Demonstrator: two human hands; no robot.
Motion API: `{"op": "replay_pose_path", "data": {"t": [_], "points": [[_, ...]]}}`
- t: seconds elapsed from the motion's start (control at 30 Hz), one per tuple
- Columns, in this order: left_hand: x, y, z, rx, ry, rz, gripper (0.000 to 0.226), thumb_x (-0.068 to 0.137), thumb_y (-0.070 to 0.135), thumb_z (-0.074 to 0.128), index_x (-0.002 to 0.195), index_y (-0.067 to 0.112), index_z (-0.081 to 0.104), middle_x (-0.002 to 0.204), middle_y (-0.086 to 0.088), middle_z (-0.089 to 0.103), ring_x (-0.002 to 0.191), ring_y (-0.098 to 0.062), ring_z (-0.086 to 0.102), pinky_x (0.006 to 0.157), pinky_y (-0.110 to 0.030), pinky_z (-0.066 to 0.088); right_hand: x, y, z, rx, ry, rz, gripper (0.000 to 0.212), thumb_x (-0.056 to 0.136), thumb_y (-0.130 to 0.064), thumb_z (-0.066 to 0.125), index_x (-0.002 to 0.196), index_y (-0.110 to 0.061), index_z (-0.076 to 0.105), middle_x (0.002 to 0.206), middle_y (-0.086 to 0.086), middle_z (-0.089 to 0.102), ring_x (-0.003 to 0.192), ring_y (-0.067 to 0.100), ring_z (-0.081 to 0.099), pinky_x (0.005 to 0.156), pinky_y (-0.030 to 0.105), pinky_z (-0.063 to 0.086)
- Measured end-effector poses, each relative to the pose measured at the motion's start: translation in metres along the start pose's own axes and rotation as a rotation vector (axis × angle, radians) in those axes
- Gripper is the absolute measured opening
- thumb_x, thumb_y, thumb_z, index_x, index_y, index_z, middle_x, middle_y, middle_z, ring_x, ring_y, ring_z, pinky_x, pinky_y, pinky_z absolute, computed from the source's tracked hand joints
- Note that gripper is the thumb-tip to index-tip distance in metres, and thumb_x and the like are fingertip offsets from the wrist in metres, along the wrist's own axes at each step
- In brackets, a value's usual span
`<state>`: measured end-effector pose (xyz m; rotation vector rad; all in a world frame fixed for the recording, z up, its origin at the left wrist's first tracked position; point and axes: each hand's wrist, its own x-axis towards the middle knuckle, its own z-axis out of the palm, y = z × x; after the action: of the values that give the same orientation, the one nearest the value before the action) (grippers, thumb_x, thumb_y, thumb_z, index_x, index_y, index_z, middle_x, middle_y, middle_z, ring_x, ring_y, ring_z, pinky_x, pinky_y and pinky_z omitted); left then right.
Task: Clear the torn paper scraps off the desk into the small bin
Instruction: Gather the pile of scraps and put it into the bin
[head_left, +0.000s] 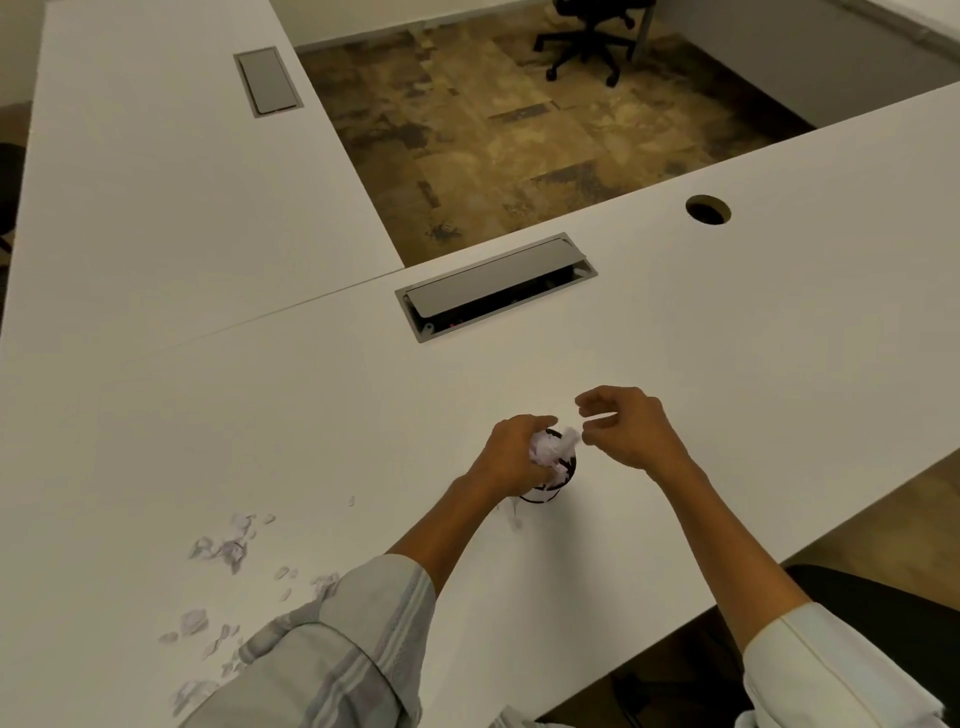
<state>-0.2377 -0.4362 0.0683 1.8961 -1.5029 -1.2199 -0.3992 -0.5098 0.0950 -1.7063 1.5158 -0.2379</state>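
A small dark wire bin stands on the white desk, mostly hidden behind my left hand. My left hand is over the bin's mouth, curled around a wad of white paper scraps. My right hand hovers just right of the bin, fingers loosely bent and apart, with nothing in it; its fingertips are close to a scrap that sticks up. Several torn scraps lie scattered on the desk at the lower left, with more scraps nearer the front edge beside my left sleeve.
A grey cable hatch is set in the desk beyond the bin, half open. A round cable hole lies at the far right. A second desk with another hatch joins on the left. An office chair stands on the floor behind.
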Motion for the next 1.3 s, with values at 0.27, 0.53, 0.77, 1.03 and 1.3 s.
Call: {"op": "replay_pose_path", "data": {"t": [0.27, 0.53, 0.77, 1.03, 1.3], "points": [[-0.005, -0.024, -0.014, 0.062, -0.081, 0.03, 0.097, 0.071, 0.017, 0.082, 0.148, 0.018, 0.023, 0.153, -0.007, 0.035, 0.139, -0.024, 0.036, 0.113, -0.038, 0.036, -0.007, 0.008, 0.039, -0.194, -0.085, -0.055, 0.032, 0.074, -0.022, 0.08, 0.106, -0.02, 0.074, 0.1, 0.001, 0.073, 0.083, 0.016, 0.07, 0.075, 0.026, 0.057], [-0.026, -0.069, -0.013, -0.047, 0.162, -0.032, 0.076, 0.077, 0.018, 0.077, 0.141, 0.012, 0.037, 0.144, -0.006, 0.046, 0.131, -0.021, 0.045, 0.107, -0.037, 0.042, -0.008, 0.004, 0.056, -0.321, -0.056, -0.134, 0.02, 0.071, -0.026, 0.078, 0.091, -0.026, 0.076, 0.077, -0.007, 0.067, 0.071, 0.017, 0.065, 0.06, 0.025, 0.051], [-0.051, -0.104, -0.004, -0.142, 0.304, -0.125, 0.062, 0.077, 0.018, 0.077, 0.13, 0.013, 0.047, 0.132, -0.006, 0.055, 0.116, -0.021, 0.056, 0.092, -0.03, 0.048, 0.01, -0.003, 0.087, -0.457, -0.164, 0.01, 0.013, 0.086, -0.016, 0.065, 0.088, -0.004, 0.07, 0.083, 0.008, 0.063, 0.076, 0.025, 0.06, 0.066, 0.024, 0.045], [-0.066, -0.121, -0.005, -0.057, 0.311, -0.18, 0.065, 0.077, 0.021, 0.077, 0.133, 0.012, 0.045, 0.136, -0.007, 0.053, 0.122, -0.022, 0.053, 0.102, -0.037, 0.046, 0.009, -0.013, 0.069, -0.45, -0.053, -0.097, 0.005, 0.073, -0.016, 0.076, 0.078, -0.016, 0.073, 0.085, 0.007, 0.07, 0.077, 0.026, 0.067, 0.068, 0.031, 0.057], [-0.046, -0.118, 0.009, 0.321, 0.012, -0.127, 0.098, 0.074, 0.035, 0.078, 0.149, 0.015, 0.018, 0.16, -0.01, 0.007, 0.148, -0.026, 0.006, 0.117, -0.042, 0.027, -0.039, 0.042, 0.035, -0.079, 0.307, 0.009, 0.021, 0.068, -0.027, 0.084, 0.062, -0.021, 0.064, 0.063, -0.012, 0.068, 0.054, -0.001, 0.064, 0.061, 0.009, 0.044]]}}
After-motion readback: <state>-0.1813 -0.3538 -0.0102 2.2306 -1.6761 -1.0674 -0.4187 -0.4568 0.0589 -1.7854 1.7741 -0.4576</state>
